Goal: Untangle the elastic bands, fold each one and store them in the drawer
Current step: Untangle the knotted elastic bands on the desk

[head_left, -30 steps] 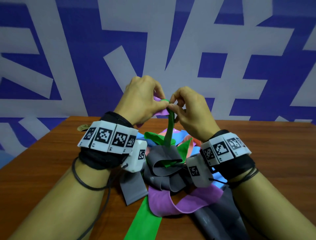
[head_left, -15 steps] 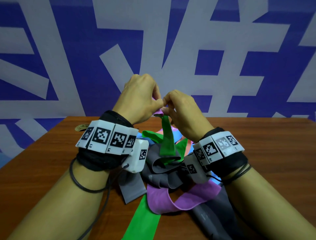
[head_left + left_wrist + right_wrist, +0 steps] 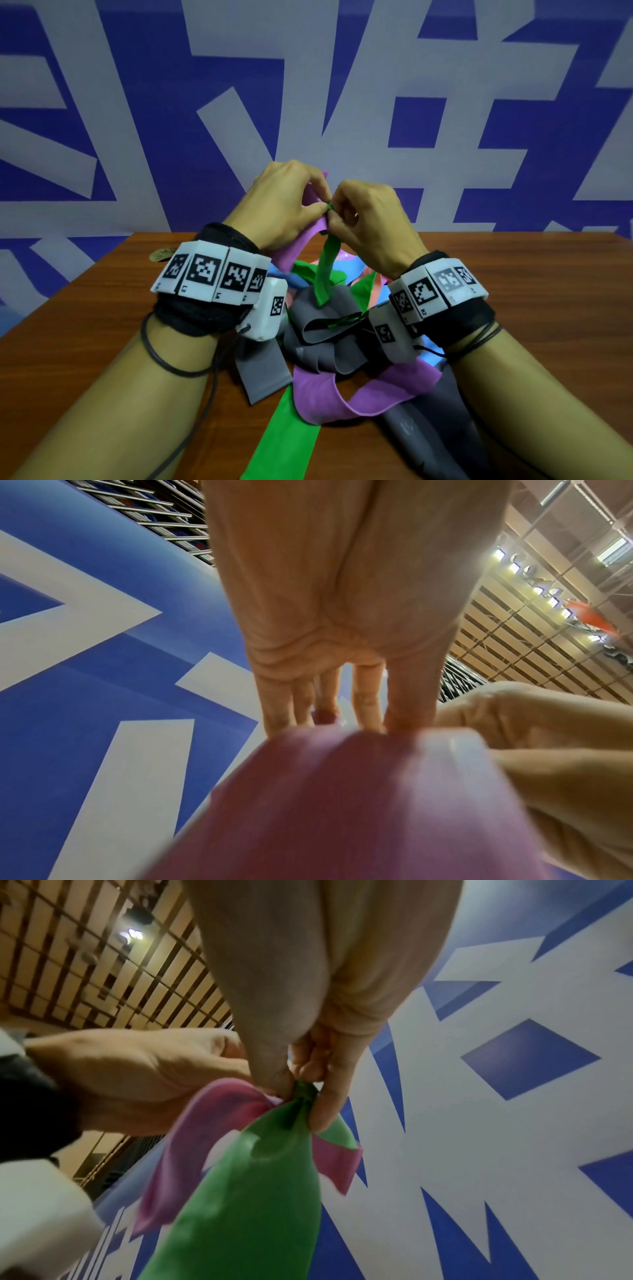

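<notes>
Green and purple rubber meet in a knot held up above the table. The right hand pinches the green band at its bunched tip between thumb and forefinger; the strip hangs from there down into the pile of bands. The left hand curls round the purple band just beside it — fingertips of both hands seem to touch, though the knot itself is mostly hidden. Grey, blue and salmon strips lie tangled on the wood below, in front of a blue-and-white wall.
</notes>
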`<act>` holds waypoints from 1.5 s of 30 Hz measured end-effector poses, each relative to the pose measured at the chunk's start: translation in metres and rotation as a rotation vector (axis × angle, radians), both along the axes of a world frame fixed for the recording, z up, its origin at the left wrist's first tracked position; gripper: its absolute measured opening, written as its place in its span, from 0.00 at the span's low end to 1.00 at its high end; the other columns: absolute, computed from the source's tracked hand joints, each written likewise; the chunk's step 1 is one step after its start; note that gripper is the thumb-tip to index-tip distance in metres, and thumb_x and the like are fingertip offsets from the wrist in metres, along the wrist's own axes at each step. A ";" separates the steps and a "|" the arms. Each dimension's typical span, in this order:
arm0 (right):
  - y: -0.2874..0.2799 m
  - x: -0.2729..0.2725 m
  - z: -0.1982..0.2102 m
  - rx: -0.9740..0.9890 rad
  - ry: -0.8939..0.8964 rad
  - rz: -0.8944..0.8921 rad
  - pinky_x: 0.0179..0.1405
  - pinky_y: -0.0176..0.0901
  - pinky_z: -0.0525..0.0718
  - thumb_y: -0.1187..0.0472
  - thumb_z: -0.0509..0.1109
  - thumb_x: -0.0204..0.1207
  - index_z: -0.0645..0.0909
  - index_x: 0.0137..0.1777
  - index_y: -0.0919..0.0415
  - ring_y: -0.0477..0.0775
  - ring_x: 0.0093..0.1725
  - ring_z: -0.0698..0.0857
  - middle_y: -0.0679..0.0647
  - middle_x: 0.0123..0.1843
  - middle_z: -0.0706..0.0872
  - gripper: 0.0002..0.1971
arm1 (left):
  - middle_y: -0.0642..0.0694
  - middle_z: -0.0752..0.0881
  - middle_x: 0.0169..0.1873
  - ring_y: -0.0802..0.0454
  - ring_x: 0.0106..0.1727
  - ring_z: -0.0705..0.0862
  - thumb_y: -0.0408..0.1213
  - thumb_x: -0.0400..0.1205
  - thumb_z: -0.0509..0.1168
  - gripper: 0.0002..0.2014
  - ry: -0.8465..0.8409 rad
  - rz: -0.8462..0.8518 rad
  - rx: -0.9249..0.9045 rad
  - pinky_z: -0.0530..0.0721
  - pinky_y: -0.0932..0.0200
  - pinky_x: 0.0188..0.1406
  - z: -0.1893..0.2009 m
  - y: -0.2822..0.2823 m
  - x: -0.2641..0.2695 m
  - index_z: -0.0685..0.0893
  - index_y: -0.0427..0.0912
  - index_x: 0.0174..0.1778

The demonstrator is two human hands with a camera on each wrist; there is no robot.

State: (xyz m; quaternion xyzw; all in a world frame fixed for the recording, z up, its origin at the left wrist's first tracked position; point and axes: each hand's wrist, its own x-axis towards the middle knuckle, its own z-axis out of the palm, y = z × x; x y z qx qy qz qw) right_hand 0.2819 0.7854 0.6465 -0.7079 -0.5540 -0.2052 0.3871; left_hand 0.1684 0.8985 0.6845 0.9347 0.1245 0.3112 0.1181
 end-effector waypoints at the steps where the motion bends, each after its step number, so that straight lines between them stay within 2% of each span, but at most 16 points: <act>1: -0.001 0.000 0.002 -0.007 0.016 0.014 0.30 0.51 0.76 0.64 0.74 0.74 0.79 0.37 0.65 0.56 0.30 0.77 0.52 0.30 0.80 0.08 | 0.53 0.85 0.41 0.52 0.46 0.83 0.38 0.79 0.71 0.06 0.003 -0.014 0.003 0.82 0.55 0.52 0.001 0.001 -0.001 0.90 0.49 0.49; 3: -0.002 0.001 0.004 -0.029 0.049 0.048 0.34 0.55 0.82 0.62 0.73 0.75 0.81 0.39 0.65 0.55 0.32 0.81 0.54 0.32 0.84 0.07 | 0.49 0.87 0.47 0.51 0.50 0.85 0.36 0.79 0.71 0.06 0.026 -0.040 0.000 0.85 0.52 0.54 0.003 0.003 -0.003 0.90 0.48 0.49; 5: -0.002 0.001 0.006 -0.036 0.074 0.085 0.37 0.55 0.84 0.63 0.73 0.76 0.82 0.40 0.64 0.54 0.33 0.85 0.54 0.33 0.86 0.06 | 0.49 0.86 0.47 0.53 0.48 0.84 0.36 0.78 0.72 0.06 0.052 -0.057 -0.022 0.85 0.52 0.52 0.004 0.005 -0.006 0.88 0.49 0.49; 8: -0.003 -0.001 0.010 -0.007 0.101 0.109 0.37 0.54 0.85 0.64 0.73 0.76 0.82 0.40 0.63 0.54 0.33 0.86 0.55 0.31 0.87 0.05 | 0.51 0.86 0.41 0.56 0.42 0.83 0.34 0.75 0.73 0.07 -0.015 -0.068 -0.069 0.82 0.58 0.46 0.005 0.006 -0.008 0.88 0.49 0.47; 11: -0.006 -0.002 0.014 -0.007 0.137 0.140 0.39 0.49 0.85 0.64 0.74 0.77 0.83 0.40 0.63 0.48 0.31 0.87 0.52 0.30 0.88 0.05 | 0.56 0.86 0.33 0.63 0.36 0.84 0.29 0.73 0.72 0.09 -0.088 -0.068 -0.103 0.82 0.66 0.41 0.004 0.004 -0.007 0.89 0.47 0.44; 14: -0.008 -0.004 0.017 -0.013 0.160 0.192 0.42 0.51 0.86 0.64 0.73 0.77 0.82 0.40 0.64 0.49 0.33 0.88 0.51 0.30 0.88 0.06 | 0.52 0.87 0.30 0.61 0.32 0.86 0.28 0.72 0.71 0.09 -0.133 -0.089 -0.164 0.80 0.72 0.33 0.003 0.005 -0.007 0.88 0.47 0.42; 16: -0.009 -0.006 0.019 -0.009 0.212 0.275 0.45 0.55 0.87 0.67 0.72 0.78 0.81 0.41 0.67 0.53 0.34 0.90 0.55 0.32 0.88 0.05 | 0.48 0.89 0.30 0.53 0.34 0.88 0.27 0.73 0.70 0.08 -0.164 -0.100 -0.181 0.83 0.67 0.32 0.005 0.007 -0.009 0.88 0.46 0.41; 18: -0.010 -0.004 0.020 0.021 0.299 0.368 0.47 0.59 0.88 0.70 0.70 0.79 0.79 0.41 0.70 0.57 0.35 0.90 0.61 0.33 0.88 0.05 | 0.46 0.89 0.31 0.47 0.35 0.89 0.28 0.73 0.69 0.08 -0.201 -0.113 -0.176 0.89 0.56 0.36 0.008 0.005 -0.011 0.87 0.45 0.42; 20: -0.011 -0.001 0.019 0.064 0.371 0.412 0.47 0.61 0.89 0.71 0.70 0.79 0.79 0.42 0.71 0.57 0.35 0.90 0.62 0.34 0.86 0.05 | 0.45 0.89 0.32 0.48 0.34 0.90 0.27 0.73 0.69 0.08 -0.208 -0.116 -0.171 0.90 0.51 0.36 0.009 0.002 -0.011 0.87 0.44 0.43; 23: -0.007 0.003 0.013 0.072 0.350 0.315 0.46 0.63 0.88 0.67 0.72 0.79 0.80 0.43 0.69 0.57 0.34 0.90 0.62 0.34 0.88 0.06 | 0.49 0.88 0.31 0.54 0.34 0.87 0.31 0.74 0.72 0.06 -0.159 -0.077 -0.144 0.89 0.56 0.38 0.009 0.004 -0.009 0.89 0.45 0.43; 26: -0.004 0.007 0.010 0.080 0.291 0.240 0.43 0.61 0.88 0.64 0.75 0.77 0.82 0.43 0.62 0.58 0.35 0.88 0.61 0.34 0.86 0.05 | 0.53 0.86 0.34 0.51 0.43 0.83 0.38 0.75 0.73 0.02 -0.120 -0.022 -0.095 0.82 0.56 0.44 0.009 0.008 -0.010 0.91 0.48 0.42; 28: -0.002 0.007 0.009 0.105 0.194 0.181 0.42 0.57 0.87 0.62 0.76 0.76 0.83 0.45 0.59 0.55 0.36 0.85 0.57 0.35 0.84 0.04 | 0.52 0.86 0.33 0.52 0.42 0.82 0.40 0.76 0.73 0.03 -0.115 0.001 -0.082 0.80 0.56 0.42 0.010 0.009 -0.010 0.90 0.48 0.39; 31: 0.001 0.004 0.007 0.140 -0.022 0.106 0.40 0.54 0.84 0.62 0.76 0.76 0.84 0.47 0.58 0.51 0.38 0.80 0.51 0.38 0.80 0.04 | 0.50 0.87 0.34 0.50 0.43 0.84 0.41 0.76 0.73 0.05 -0.115 0.041 -0.072 0.82 0.53 0.43 0.009 0.008 -0.007 0.89 0.47 0.35; 34: 0.005 -0.002 0.005 0.087 -0.156 0.021 0.39 0.52 0.78 0.64 0.73 0.77 0.83 0.49 0.61 0.52 0.44 0.76 0.47 0.44 0.74 0.03 | 0.50 0.87 0.34 0.49 0.42 0.84 0.42 0.75 0.73 0.07 -0.140 0.082 -0.089 0.84 0.51 0.43 0.006 0.006 -0.003 0.87 0.48 0.32; 39: 0.010 -0.002 -0.001 0.114 -0.135 0.044 0.37 0.46 0.72 0.72 0.70 0.74 0.79 0.49 0.64 0.48 0.41 0.72 0.46 0.43 0.73 0.06 | 0.51 0.86 0.30 0.49 0.38 0.83 0.40 0.75 0.72 0.09 -0.183 0.130 -0.096 0.76 0.57 0.37 0.003 -0.001 0.001 0.87 0.45 0.29; 45: 0.004 -0.006 0.000 0.150 -0.036 -0.022 0.33 0.47 0.75 0.64 0.71 0.73 0.80 0.45 0.58 0.51 0.33 0.75 0.43 0.33 0.74 0.03 | 0.50 0.86 0.33 0.47 0.41 0.83 0.40 0.76 0.70 0.09 -0.171 0.134 -0.069 0.79 0.55 0.39 0.007 -0.006 -0.001 0.83 0.49 0.29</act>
